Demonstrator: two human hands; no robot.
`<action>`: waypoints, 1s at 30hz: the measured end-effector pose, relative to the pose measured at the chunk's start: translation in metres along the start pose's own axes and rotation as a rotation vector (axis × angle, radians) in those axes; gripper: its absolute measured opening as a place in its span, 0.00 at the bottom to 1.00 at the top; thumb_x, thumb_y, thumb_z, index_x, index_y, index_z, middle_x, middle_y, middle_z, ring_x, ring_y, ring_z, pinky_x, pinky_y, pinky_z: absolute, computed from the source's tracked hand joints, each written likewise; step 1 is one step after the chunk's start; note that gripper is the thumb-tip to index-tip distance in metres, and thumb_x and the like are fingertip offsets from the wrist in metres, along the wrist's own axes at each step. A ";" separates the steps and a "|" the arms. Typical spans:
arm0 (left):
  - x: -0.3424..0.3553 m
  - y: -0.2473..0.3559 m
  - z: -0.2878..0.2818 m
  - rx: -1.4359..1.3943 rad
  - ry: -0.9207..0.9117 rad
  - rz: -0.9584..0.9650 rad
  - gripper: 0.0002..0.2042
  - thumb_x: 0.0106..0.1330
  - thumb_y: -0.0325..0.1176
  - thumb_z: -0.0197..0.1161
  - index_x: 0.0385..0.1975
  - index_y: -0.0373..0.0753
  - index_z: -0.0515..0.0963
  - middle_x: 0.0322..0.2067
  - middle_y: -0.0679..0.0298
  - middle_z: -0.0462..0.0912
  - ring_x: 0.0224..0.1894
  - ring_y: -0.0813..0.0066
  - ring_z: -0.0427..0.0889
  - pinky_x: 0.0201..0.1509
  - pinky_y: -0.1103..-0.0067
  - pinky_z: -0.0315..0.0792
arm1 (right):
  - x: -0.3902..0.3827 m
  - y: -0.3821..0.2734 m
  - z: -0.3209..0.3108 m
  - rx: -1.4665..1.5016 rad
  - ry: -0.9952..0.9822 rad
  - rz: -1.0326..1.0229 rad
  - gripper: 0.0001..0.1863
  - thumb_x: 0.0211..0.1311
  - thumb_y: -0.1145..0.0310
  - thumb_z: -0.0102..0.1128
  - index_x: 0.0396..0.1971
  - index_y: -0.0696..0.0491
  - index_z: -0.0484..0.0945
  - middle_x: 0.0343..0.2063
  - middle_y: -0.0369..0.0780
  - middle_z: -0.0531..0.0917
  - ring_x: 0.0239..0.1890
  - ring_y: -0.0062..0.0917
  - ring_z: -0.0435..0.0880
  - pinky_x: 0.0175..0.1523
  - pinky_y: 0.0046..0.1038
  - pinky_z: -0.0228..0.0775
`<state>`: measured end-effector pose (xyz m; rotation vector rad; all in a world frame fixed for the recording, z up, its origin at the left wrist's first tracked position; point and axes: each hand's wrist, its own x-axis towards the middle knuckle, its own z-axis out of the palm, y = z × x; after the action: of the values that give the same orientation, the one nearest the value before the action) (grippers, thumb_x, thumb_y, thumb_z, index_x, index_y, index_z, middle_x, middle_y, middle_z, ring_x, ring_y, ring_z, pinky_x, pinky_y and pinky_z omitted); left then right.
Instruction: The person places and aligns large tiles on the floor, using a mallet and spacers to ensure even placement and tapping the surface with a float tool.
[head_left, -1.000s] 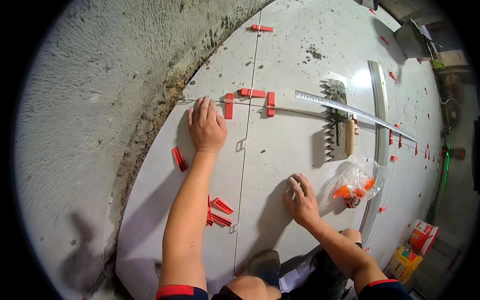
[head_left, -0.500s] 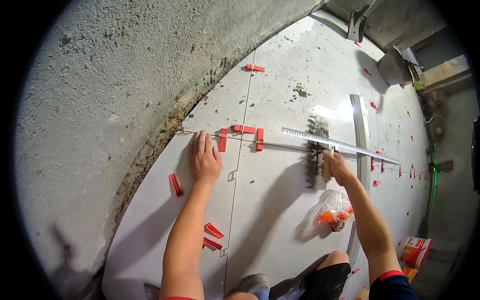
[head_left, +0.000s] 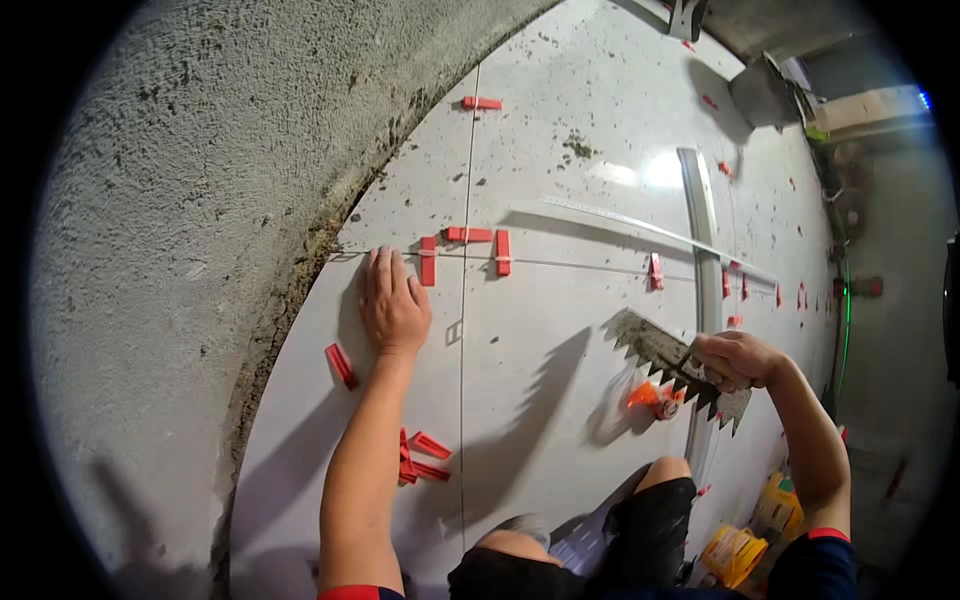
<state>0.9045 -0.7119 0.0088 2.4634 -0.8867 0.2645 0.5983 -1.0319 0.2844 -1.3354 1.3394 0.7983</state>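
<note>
My left hand (head_left: 395,305) lies flat on a large white tile (head_left: 400,385), fingers stretched toward the joint near the wall. Its fingertips are beside a red tile-leveling wedge (head_left: 428,262) set in that joint. Two more wedges, one lying crosswise (head_left: 468,235) and one upright in the picture (head_left: 503,253), sit around the joint crossing. Over to the right, my right hand (head_left: 738,358) is closed round the handle of a notched trowel (head_left: 650,342), held above the tiles with its large teeth toward me. Grey residue coats the blade. Below it, an orange roll-like item (head_left: 655,398) is partly covered.
A rough concrete wall (head_left: 220,180) runs along the left. A steel ruler (head_left: 610,216) lies across a long metal straightedge (head_left: 700,200). Loose red wedges (head_left: 430,446) lie by my left forearm. A bucket (head_left: 765,95) stands far right; yellow packages (head_left: 735,552) are near right.
My right hand has brought the trowel nearer me and to the right, turning its blade so the teeth show. My left hand stays flat on the tile. The view has shifted slightly.
</note>
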 end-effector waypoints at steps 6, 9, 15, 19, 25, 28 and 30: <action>0.000 0.000 -0.003 0.028 -0.017 -0.021 0.22 0.67 0.36 0.54 0.58 0.32 0.72 0.61 0.51 0.71 0.68 0.50 0.65 0.72 0.58 0.58 | -0.010 0.013 0.008 0.267 0.060 0.032 0.25 0.76 0.45 0.45 0.40 0.54 0.75 0.19 0.37 0.74 0.15 0.24 0.71 0.20 0.27 0.64; 0.003 0.001 -0.003 0.035 -0.030 -0.021 0.22 0.66 0.35 0.55 0.58 0.31 0.71 0.60 0.50 0.72 0.68 0.50 0.65 0.72 0.58 0.58 | -0.008 -0.005 -0.001 0.238 0.079 0.014 0.24 0.74 0.44 0.48 0.39 0.53 0.75 0.19 0.37 0.75 0.15 0.24 0.72 0.20 0.27 0.63; 0.006 0.003 -0.004 0.013 -0.022 -0.004 0.22 0.65 0.34 0.54 0.58 0.31 0.69 0.59 0.50 0.70 0.67 0.48 0.65 0.72 0.57 0.58 | -0.039 -0.043 -0.027 0.118 0.242 -0.078 0.22 0.72 0.47 0.55 0.37 0.54 0.78 0.19 0.37 0.77 0.15 0.21 0.73 0.17 0.24 0.61; 0.007 0.004 -0.004 0.007 -0.028 -0.022 0.23 0.65 0.35 0.54 0.59 0.31 0.69 0.59 0.50 0.70 0.66 0.48 0.65 0.72 0.57 0.58 | -0.087 -0.053 -0.054 0.082 0.248 -0.069 0.23 0.72 0.47 0.55 0.39 0.55 0.78 0.19 0.36 0.75 0.14 0.18 0.70 0.17 0.22 0.61; 0.011 0.008 -0.005 0.033 -0.050 -0.033 0.23 0.65 0.36 0.53 0.59 0.32 0.68 0.60 0.52 0.69 0.67 0.50 0.64 0.74 0.58 0.56 | -0.117 -0.053 -0.070 0.174 0.349 -0.141 0.23 0.74 0.48 0.52 0.40 0.56 0.77 0.20 0.35 0.76 0.15 0.17 0.71 0.17 0.21 0.62; 0.010 0.008 -0.007 0.008 -0.056 -0.056 0.23 0.65 0.35 0.53 0.60 0.32 0.68 0.59 0.52 0.69 0.67 0.50 0.64 0.74 0.58 0.56 | -0.096 -0.064 -0.070 0.216 0.283 -0.188 0.23 0.73 0.46 0.54 0.40 0.55 0.77 0.21 0.34 0.76 0.15 0.17 0.71 0.18 0.20 0.62; 0.010 0.007 -0.008 0.004 -0.059 -0.038 0.24 0.65 0.34 0.54 0.60 0.31 0.69 0.59 0.51 0.69 0.66 0.49 0.65 0.72 0.58 0.58 | -0.070 -0.080 -0.072 0.185 0.284 -0.185 0.23 0.72 0.46 0.56 0.38 0.54 0.77 0.22 0.33 0.75 0.16 0.16 0.71 0.19 0.20 0.62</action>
<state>0.9080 -0.7178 0.0222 2.5006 -0.8631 0.1817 0.6493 -1.0934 0.3846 -1.4364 1.4451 0.3583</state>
